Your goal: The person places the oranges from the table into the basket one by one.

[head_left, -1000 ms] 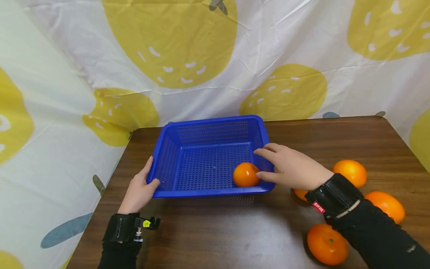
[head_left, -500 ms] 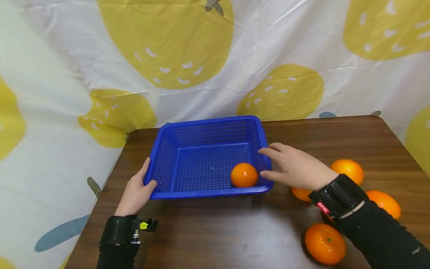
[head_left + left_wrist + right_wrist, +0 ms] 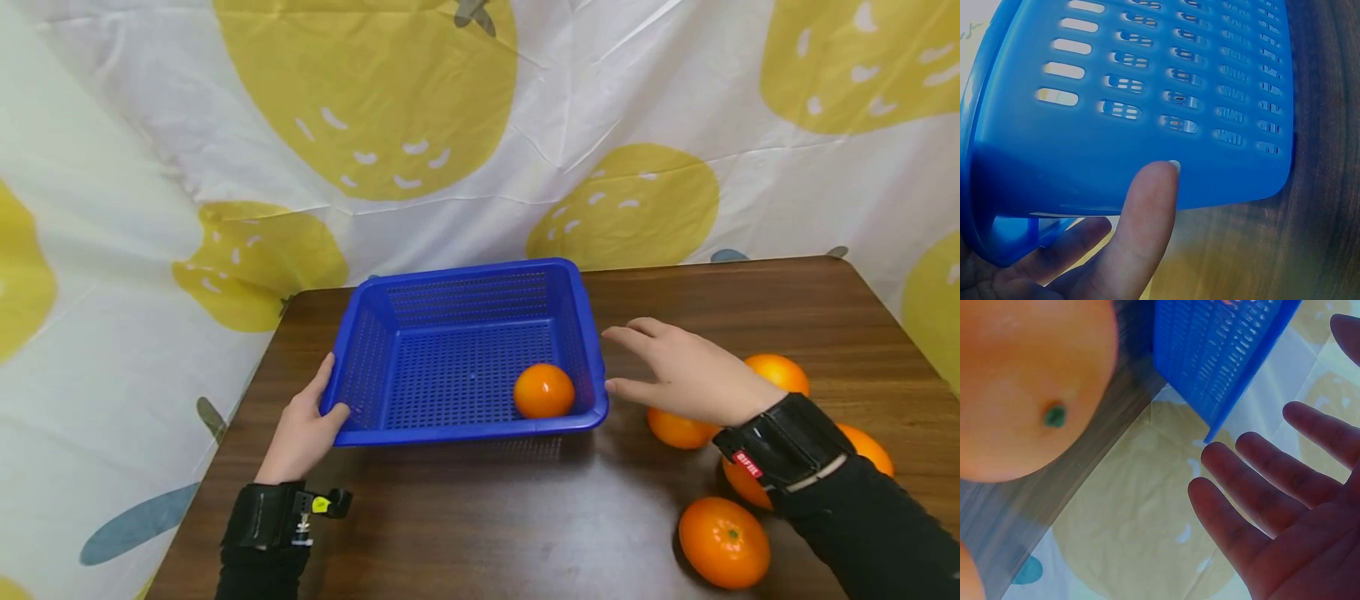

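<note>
A blue plastic basket [image 3: 468, 432] with perforated walls sits on the table, one orange [image 3: 543, 391] in its front right corner. My left hand [image 3: 300, 433] grips the basket's left front corner; the left wrist view has a fingertip [image 3: 1154, 187] against the outer wall and other fingers at the rim. Just right of the basket, my right hand [image 3: 686, 375] is in the air, holding nothing. Its fingers [image 3: 1254, 481] are spread and relaxed in the right wrist view, near a large close-up orange [image 3: 1029, 387]. The right forearm partly covers some oranges behind it.
Several oranges lie on the right of the brown wooden table [image 3: 465, 517], among them a front one [image 3: 724, 543], one by the right hand [image 3: 678, 428] and a rear one [image 3: 780, 372]. A fruit-print cloth [image 3: 420, 108] hangs behind and at the left.
My right hand has drawn back to the right, from over the basket's right rim to outside it, leaving the orange inside. My left hand keeps its hold on the basket.
</note>
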A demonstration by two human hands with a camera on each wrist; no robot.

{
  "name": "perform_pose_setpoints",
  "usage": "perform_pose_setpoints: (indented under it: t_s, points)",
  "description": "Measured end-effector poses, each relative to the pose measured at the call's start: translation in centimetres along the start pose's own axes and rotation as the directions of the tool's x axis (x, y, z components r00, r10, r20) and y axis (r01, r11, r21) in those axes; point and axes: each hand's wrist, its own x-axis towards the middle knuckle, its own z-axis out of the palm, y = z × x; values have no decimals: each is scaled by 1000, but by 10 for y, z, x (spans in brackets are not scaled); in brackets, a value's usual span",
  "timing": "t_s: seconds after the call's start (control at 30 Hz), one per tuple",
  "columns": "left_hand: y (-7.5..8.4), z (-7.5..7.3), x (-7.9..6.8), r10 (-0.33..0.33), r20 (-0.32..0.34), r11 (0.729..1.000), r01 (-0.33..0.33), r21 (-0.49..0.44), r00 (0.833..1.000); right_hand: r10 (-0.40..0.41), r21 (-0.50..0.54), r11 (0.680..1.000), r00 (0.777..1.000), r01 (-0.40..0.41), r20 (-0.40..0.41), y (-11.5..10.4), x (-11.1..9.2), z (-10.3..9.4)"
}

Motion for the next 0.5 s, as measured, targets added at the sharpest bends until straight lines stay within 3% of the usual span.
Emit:
perform_pose_setpoints:
  t_s: [0.5]
  points:
    - [0,0,1,24,-14,999,-24,28,1000,55,8,998,998,-55,6,22,-19,-1]
